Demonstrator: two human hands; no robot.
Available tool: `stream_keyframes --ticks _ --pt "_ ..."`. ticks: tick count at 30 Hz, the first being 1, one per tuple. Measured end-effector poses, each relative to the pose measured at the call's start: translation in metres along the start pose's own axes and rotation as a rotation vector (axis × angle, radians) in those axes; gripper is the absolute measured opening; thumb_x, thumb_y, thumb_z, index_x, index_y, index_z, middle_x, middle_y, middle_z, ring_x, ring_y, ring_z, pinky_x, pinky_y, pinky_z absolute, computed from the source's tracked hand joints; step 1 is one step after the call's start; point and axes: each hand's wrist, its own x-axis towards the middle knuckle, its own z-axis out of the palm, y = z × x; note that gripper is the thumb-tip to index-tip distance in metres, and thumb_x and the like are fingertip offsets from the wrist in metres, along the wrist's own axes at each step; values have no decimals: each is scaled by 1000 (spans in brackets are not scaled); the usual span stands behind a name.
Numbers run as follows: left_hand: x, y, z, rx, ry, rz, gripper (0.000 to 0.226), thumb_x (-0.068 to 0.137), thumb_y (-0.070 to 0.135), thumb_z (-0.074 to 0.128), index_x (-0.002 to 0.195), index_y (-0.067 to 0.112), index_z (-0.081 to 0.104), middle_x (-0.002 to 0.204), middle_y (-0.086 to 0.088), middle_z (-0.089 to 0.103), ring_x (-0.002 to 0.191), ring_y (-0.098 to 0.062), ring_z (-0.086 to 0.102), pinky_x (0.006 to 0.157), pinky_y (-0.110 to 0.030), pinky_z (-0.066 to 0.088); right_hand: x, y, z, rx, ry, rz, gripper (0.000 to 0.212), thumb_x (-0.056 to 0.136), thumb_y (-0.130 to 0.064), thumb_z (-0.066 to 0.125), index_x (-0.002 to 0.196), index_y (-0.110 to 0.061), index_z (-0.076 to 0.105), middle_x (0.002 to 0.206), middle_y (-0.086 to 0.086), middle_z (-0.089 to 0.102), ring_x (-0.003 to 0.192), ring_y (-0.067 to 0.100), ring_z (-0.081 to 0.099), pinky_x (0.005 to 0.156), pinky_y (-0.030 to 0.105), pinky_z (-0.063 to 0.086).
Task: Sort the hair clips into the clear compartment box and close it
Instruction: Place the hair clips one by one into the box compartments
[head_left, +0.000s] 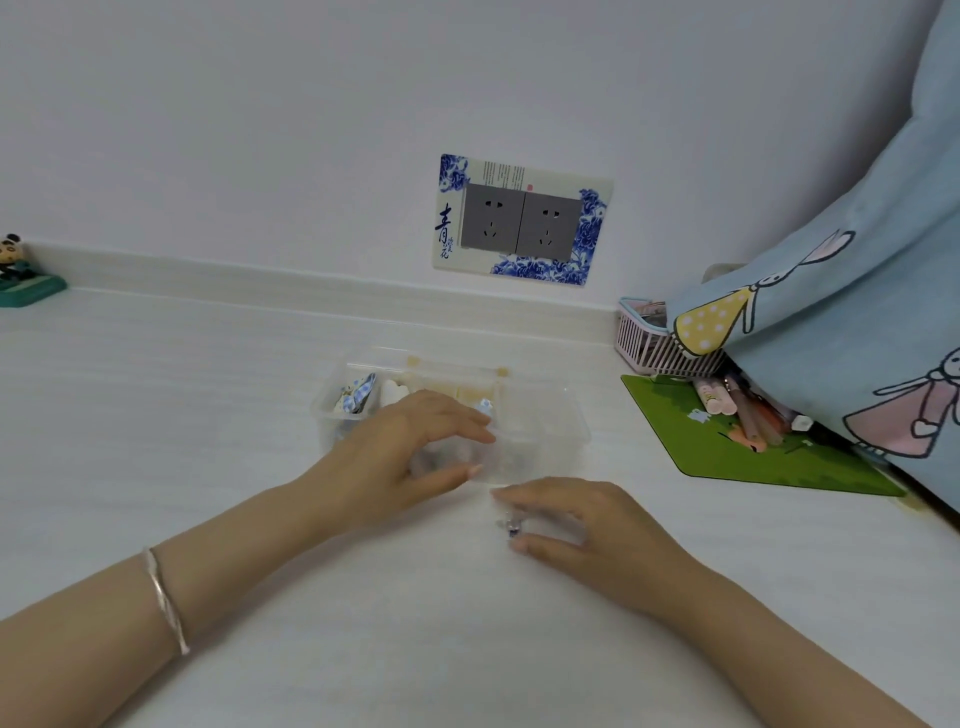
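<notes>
Looking down at a pale white table (208, 395) that meets a white wall, a person's two bare forearms reach forward from the near edge. On the wall, a grey double power socket (521, 222) sits in a blue-and-white floral frame. At the far left edge stands a small panda figurine on a green base (21, 275). Toward the right edge lies a green cartoon mat (727, 462) with several pens (748, 415) on it, a pink slatted plastic basket (649, 343) behind it, and a light blue rabbit-print fabric (841, 291) hanging over both.

Near the table's middle sits the clear plastic compartment box (545, 415), lid open. A blue-and-white checked fabric hair clip (356, 397) rests in its far left compartment, with a cream one beside it.

The left hand (400, 457), silver bangle (166, 603) on its wrist, lies over the box's near left part, fingers spread loosely and holding nothing visible. The right hand (576, 525) rests on the table just in front of the box, thumb and forefinger narrowly pinching a small clear hair clip with a dark bead (511, 526).
</notes>
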Motion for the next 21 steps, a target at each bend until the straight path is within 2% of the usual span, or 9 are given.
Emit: stream_keyframes --ticks 5,8,10,12,14,16,18,20,21 --pt "0 1 -1 63 -23 15 31 84 24 66 115 20 64 122 10 63 114 1 48 99 -16 36 0 -4 7 -23 48 -98 13 87 -21 65 98 -22 73 100 -13 73 94 -4 64 84 22 52" --pt "1 0 -5 108 -29 7 33 85 25 66 117 21 62 119 8 64 112 -4 52 96 -19 38 -2 -7 6 93 81 -80 14 86 -14 66 95 -22 73 96 -12 73 89 0 66 81 17 51" --pt "1 0 -10 126 0 -29 34 86 32 62 119 24 60 117 7 65 110 -8 56 93 -19 39 0 -9 2 207 191 -64 19 84 -6 67 91 -22 73 91 -14 73 86 2 67 80 11 48" --pt "2 -2 -15 174 16 -57 35 88 40 54 119 25 60 118 7 66 111 -10 57 91 -13 35 7 -9 -5 289 341 -49 22 81 1 67 86 -19 73 86 -12 72 81 3 68 77 11 49" --pt "2 -5 -17 215 -15 -83 37 91 42 47 121 24 60 124 7 63 117 -11 54 92 -9 30 14 -11 -12 313 382 -21 21 80 3 67 84 -17 74 84 -10 73 79 4 69 76 12 50" --pt "2 -6 -16 239 -69 -91 42 92 45 41 125 25 58 133 6 57 126 -12 48 98 -6 22 17 -11 -13 277 324 1 18 81 -2 68 85 -19 74 84 -11 73 81 5 68 78 12 50" --pt "3 -5 -14 278 -107 -75 49 89 48 36 128 27 55 140 4 51 132 -14 42 101 -5 14 11 -8 -10 240 211 47 15 82 -16 70 91 -28 73 90 -18 72 87 2 67 80 10 48" --pt "4 -4 -13 290 -136 -87 52 88 50 32 132 29 51 144 4 45 136 -13 35 106 -12 16 3 -5 -6 150 82 78 19 81 -31 70 100 -36 70 101 -27 69 96 -5 62 85 7 44" --pt "4 -4 -13 295 -146 -97 50 90 50 32 133 30 49 145 5 43 138 -13 32 108 -16 17 0 -3 -4 116 34 70 21 81 -32 71 102 -35 70 105 -26 69 99 -8 61 88 7 43"
